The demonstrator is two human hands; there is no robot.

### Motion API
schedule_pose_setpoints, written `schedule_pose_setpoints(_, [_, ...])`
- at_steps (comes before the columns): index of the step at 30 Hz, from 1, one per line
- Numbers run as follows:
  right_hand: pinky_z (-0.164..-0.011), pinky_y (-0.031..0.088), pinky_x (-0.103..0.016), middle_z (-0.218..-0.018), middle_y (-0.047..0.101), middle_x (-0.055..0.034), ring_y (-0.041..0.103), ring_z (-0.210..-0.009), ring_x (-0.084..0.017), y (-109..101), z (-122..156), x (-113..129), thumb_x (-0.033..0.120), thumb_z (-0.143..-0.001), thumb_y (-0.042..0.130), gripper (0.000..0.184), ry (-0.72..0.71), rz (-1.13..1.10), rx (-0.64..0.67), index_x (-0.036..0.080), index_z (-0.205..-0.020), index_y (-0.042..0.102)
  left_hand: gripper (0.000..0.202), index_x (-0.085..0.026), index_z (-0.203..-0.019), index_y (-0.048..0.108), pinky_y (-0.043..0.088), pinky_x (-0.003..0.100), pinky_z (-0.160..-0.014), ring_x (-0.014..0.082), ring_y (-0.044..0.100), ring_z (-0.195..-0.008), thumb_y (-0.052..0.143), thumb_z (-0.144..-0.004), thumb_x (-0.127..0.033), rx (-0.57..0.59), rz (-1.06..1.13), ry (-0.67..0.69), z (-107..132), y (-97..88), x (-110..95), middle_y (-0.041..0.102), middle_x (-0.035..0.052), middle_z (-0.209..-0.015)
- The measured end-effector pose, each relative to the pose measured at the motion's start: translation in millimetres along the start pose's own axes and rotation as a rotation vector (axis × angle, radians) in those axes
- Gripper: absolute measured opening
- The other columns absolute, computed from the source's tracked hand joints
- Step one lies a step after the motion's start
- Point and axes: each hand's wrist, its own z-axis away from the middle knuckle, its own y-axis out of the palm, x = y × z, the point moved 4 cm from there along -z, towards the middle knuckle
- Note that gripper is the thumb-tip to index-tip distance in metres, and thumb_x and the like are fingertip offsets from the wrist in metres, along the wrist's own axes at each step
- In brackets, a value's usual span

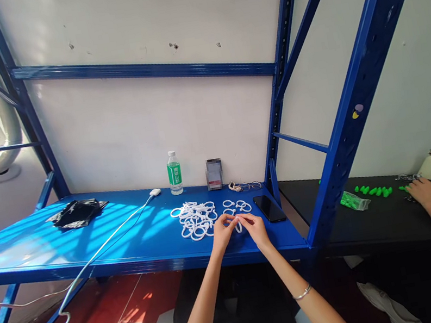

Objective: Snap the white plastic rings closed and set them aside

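My left hand [224,231] and my right hand [255,229] meet fingertip to fingertip over the front of the blue shelf [147,244]. Both are closed in a pinch on a white ring [239,227], partly hidden behind the fingers. To the left of my hands lies a tangled pile of white rings [196,221]. A smaller group of white rings [243,206] is spread out just behind my fingers. A dark phone [268,209] lies flat to the right of my right hand.
At the back stand a water bottle [174,174] and an upright phone [214,175], with glasses [250,185] beside it. A white cable [105,243] crosses the shelf near a black plastic bag [77,213]. At right, another person's hands [428,195] work near green pieces [377,191].
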Motion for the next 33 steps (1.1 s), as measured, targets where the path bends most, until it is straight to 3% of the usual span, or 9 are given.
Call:
schedule_pose_setpoints(8, [-0.073,0.052,-0.034,-0.092,0.071,-0.0088,0.065,-0.084,-0.025,-0.8,0.1,2.7,0.045,-0.079,0.061,0.03,-0.021,0.014,-0.016,0.019,-0.089,0.073,0.031,-0.016,-0.079,0.066,0.044,0.024,-0.061,0.0151,0.056,-0.066,0.064,-0.073,-0.046,-0.003,0.019,0.008,-0.9,0.3,1.5,0.064,0.0045,-0.076])
schedule_pose_setpoints(15, [-0.072,0.053,-0.034,-0.097,0.07,-0.0092,0.065,-0.083,-0.024,-0.2,1.4,7.0,0.045,-0.081,0.059,0.03,-0.044,0.026,-0.005,0.02,-0.091,0.072,0.031,-0.015,-0.082,0.064,0.046,0.024,-0.059,0.0138,0.057,-0.061,0.066,-0.073,-0.044,0.066,0.142,-0.009,-0.8,3.8,1.3,0.06,0.0014,-0.066])
schedule_pose_setpoints(33, [-0.069,0.052,-0.031,-0.09,0.069,-0.0082,0.065,-0.081,-0.023,2.2,1.5,7.7,0.045,-0.08,0.06,0.03,-0.027,0.013,0.02,0.019,-0.09,0.069,0.029,-0.015,-0.078,0.064,0.049,0.025,-0.064,0.0142,0.059,-0.064,0.066,-0.074,-0.044,0.072,0.167,-0.022,-0.4,3.8,1.9,0.064,0.0036,-0.071])
